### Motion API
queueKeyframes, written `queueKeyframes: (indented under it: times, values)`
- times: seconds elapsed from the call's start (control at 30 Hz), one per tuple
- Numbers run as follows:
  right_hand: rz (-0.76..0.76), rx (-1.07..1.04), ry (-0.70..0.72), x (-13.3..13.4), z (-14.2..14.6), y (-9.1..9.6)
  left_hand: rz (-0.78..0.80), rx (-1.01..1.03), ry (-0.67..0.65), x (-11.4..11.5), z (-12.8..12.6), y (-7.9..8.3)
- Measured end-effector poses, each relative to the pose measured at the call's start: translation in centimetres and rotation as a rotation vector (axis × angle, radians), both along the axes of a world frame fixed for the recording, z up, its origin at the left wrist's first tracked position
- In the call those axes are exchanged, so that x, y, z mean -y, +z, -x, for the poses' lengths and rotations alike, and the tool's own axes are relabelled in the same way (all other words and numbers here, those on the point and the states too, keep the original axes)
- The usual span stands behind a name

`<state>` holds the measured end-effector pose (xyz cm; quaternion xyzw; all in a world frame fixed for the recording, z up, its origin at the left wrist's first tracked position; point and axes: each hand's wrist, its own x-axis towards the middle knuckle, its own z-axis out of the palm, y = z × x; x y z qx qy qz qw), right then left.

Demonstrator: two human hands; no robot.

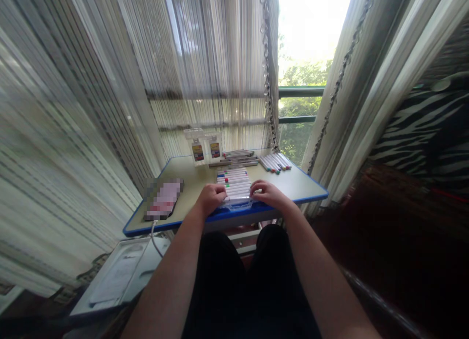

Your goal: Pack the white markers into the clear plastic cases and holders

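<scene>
A clear plastic marker case (238, 202) lies near the table's front edge, its handle towards me. White markers (237, 186) lie in a row in it, some with blue, red or green showing at the left. My left hand (211, 198) is closed at the case's left front corner, the fingers curled in. At the right front corner is my right hand (270, 193), its fingers bent around the edge. What the fingertips press on is partly hidden.
Loose markers (275, 163) lie at the back right, with more pens (238, 159) behind the case. Two clear labelled cases (198, 152) stand at the back. A phone (164, 200) with a cable (153, 236) lies at left. Curtains (220, 60) hang behind the table (300, 183).
</scene>
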<state>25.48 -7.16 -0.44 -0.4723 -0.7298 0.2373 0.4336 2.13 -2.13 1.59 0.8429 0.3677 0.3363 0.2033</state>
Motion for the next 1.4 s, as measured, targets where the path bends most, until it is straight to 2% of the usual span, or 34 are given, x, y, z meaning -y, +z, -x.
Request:
queueKeyframes:
  times: [0.17,0.33,0.53,1.13,1.23,1.4]
  values:
    - [-0.003,-0.002,-0.015,0.1,0.1,0.2,-0.111,-0.009,-0.005,0.0,-0.1,0.0]
    - [0.01,-0.012,-0.032,0.3,0.1,0.3,-0.115,-0.04,-0.021,-0.1,-0.2,-0.1]
    - [0.008,-0.017,-0.033,0.4,0.1,0.2,-0.177,-0.088,0.036,-0.3,-0.3,-0.1]
    - [-0.021,0.03,-0.033,0.2,0.0,0.0,-0.122,-0.084,0.036,-0.5,-0.4,-0.3]
    - [-0.003,0.026,-0.076,0.1,0.0,-0.2,-0.123,-0.053,0.104,-0.8,-0.4,-0.5]
    - [-0.007,0.032,-0.1,-0.3,-0.3,-0.6,-0.167,-0.004,0.313,-1.8,-0.4,-1.0]
